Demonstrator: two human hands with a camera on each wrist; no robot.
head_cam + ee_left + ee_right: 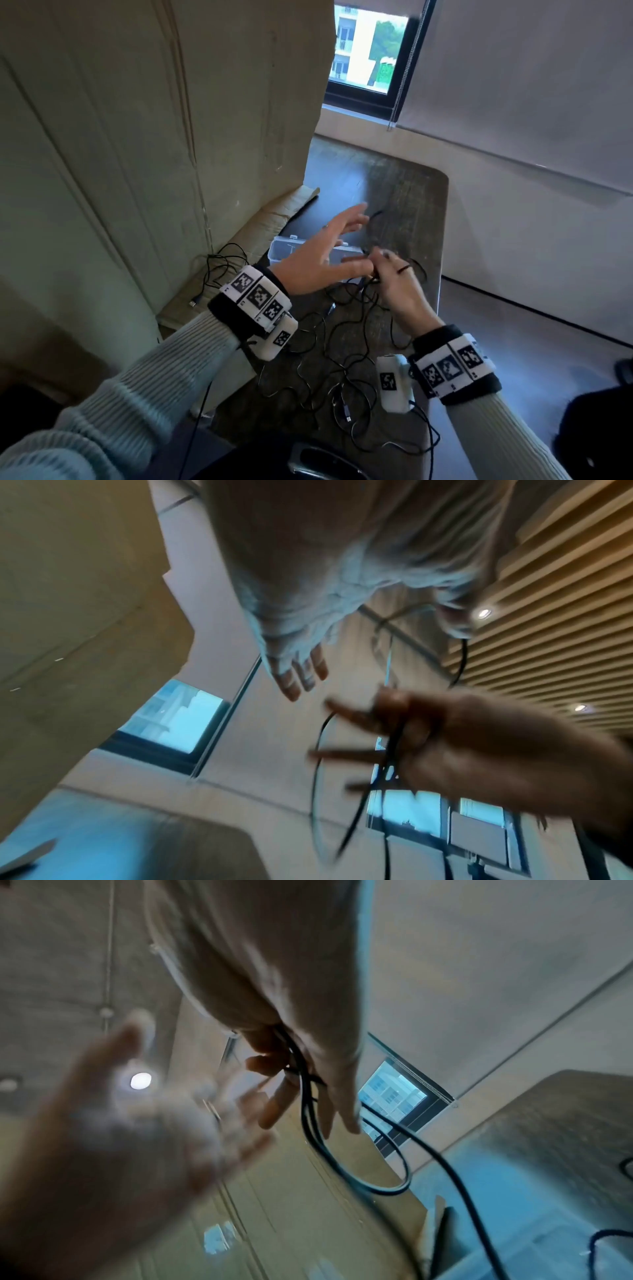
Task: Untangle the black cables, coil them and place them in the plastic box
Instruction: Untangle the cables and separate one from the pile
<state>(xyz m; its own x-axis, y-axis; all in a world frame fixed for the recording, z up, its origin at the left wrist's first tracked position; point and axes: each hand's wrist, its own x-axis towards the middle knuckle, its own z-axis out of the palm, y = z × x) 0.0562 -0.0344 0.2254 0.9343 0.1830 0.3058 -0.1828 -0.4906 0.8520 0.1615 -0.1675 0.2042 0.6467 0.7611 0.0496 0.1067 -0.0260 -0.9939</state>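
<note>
Several thin black cables (342, 356) lie tangled on the dark table (411, 192) in front of me. My right hand (390, 270) is raised above them and grips a few looped strands of black cable (304, 1112); the loops hang below its fingers (270, 1064). My left hand (329, 250) hovers just left of it with fingers straight and spread, holding nothing. In the left wrist view its fingers (298, 674) are extended and the right hand (445, 737) pinches the strands. The clear plastic box (279, 251) stands behind the left hand, partly hidden.
A tall cardboard sheet (137, 137) leans at the left, its flap lying on the table. Another black cable with a USB plug (193, 303) rests on that flap. The table's right edge drops to the floor. A dark chair part (322, 459) is at the bottom.
</note>
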